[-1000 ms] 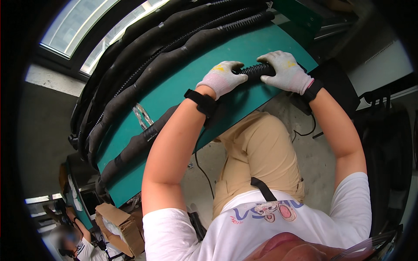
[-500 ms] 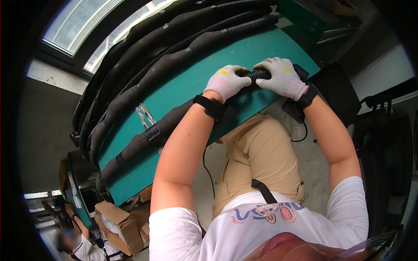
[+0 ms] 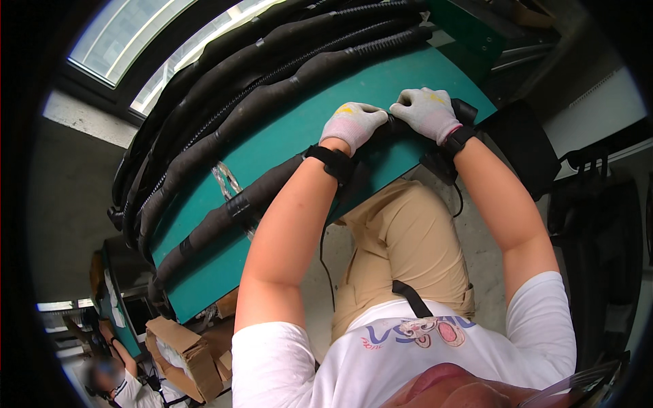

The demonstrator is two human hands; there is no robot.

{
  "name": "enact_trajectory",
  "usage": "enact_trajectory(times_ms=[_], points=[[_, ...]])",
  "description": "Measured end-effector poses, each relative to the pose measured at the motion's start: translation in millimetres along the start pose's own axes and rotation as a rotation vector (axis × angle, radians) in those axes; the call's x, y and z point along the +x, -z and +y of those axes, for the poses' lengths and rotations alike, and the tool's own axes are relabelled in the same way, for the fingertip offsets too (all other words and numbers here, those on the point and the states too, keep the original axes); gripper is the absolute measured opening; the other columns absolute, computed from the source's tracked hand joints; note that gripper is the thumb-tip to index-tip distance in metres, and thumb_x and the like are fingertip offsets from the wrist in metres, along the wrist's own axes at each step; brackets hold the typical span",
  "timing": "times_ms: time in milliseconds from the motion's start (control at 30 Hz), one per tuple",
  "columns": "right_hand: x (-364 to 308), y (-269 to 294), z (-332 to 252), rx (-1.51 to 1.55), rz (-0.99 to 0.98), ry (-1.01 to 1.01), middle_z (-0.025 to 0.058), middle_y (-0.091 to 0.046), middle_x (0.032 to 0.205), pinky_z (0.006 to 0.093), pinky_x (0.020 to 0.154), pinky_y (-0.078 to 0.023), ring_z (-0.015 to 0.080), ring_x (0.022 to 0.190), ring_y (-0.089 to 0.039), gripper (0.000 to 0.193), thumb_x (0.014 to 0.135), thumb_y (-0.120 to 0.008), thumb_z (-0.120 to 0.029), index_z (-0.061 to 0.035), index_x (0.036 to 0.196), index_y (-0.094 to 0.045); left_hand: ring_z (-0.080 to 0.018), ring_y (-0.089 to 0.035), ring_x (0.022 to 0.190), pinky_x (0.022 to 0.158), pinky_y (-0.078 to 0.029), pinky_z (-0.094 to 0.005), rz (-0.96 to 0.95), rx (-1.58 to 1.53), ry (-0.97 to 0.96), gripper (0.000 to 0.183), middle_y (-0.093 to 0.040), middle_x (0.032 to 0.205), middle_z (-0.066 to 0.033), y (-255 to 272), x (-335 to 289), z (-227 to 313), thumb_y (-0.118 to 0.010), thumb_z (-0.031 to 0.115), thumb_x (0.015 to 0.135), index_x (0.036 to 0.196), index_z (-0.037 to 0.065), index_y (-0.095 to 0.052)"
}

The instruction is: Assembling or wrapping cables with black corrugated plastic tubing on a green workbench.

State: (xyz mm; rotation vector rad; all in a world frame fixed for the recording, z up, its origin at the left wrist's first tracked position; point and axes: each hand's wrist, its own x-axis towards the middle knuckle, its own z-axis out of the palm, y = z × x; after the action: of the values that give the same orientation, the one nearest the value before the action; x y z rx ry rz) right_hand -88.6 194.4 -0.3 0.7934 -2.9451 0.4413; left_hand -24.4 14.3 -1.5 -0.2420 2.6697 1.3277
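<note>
A long black hose (image 3: 211, 231) in a dark padded sleeve lies along the near side of the green table (image 3: 306, 126), passing behind my left forearm. Both my hands wear white gloves with yellow marks. Toward the table's right end, my left hand (image 3: 354, 126) has its fingers pinched together at the hose. Close by on the right, my right hand (image 3: 427, 114) is also closed, thumb against fingers, over the same stretch. Only a small dark bit shows between the fingertips, so what exactly they pinch is mostly hidden. Past my right hand a thick black end (image 3: 464, 110) sticks out.
Several more black sleeved and corrugated hoses (image 3: 272, 88) curve along the table's far side. Clear plastic ties (image 3: 226, 180) lie by the near hose. A black chair (image 3: 520, 146) stands right of the table. At lower left are an open cardboard box (image 3: 180, 353) and another person (image 3: 122, 381).
My right hand has shifted slightly left and its fingers have drawn into a pinch. The ribbed hose that showed between my hands is now mostly covered. My left fingers are closed more tightly.
</note>
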Motion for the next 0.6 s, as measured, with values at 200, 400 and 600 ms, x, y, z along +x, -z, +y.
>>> enact_trajectory(times_ms=[200, 400, 600], points=[[-11, 7, 4, 0.082, -0.025, 0.137, 0.0071, -0.077, 0.099, 0.0391, 0.094, -0.049, 0.0291, 0.100, -0.070, 0.040, 0.086, -0.060, -0.048, -0.0149, 0.096, -0.080, -0.0233, -0.072, 0.095, 0.090, -0.054, -0.0327, 0.007, 0.008, 0.082, 0.041, -0.078, 0.107, -0.0116, 0, 6, 0, -0.067, 0.037, 0.089, 0.116, 0.008, -0.078], [-23, 3, 12, 0.032, 0.049, 0.293, 0.0070, -0.072, 0.108, 0.0433, 0.098, -0.046, 0.0296, 0.111, -0.063, 0.036, 0.082, -0.068, -0.036, -0.0143, 0.109, -0.074, -0.0312, -0.070, 0.111, 0.098, -0.053, -0.0381, 0.032, 0.072, 0.071, 0.042, -0.076, 0.118, -0.0103, -3, 9, -4, -0.063, 0.044, 0.089, 0.119, 0.018, -0.078], [-23, -4, 12, 0.022, 0.102, 0.322, 0.0067, -0.072, 0.113, 0.0415, 0.101, -0.046, 0.0285, 0.111, -0.064, 0.043, 0.080, -0.066, -0.046, -0.0161, 0.110, -0.076, -0.0313, -0.070, 0.113, 0.100, -0.052, -0.0388, 0.050, 0.116, 0.084, 0.043, -0.075, 0.121, -0.0101, -4, 7, -3, -0.059, 0.047, 0.092, 0.121, 0.020, -0.077]])
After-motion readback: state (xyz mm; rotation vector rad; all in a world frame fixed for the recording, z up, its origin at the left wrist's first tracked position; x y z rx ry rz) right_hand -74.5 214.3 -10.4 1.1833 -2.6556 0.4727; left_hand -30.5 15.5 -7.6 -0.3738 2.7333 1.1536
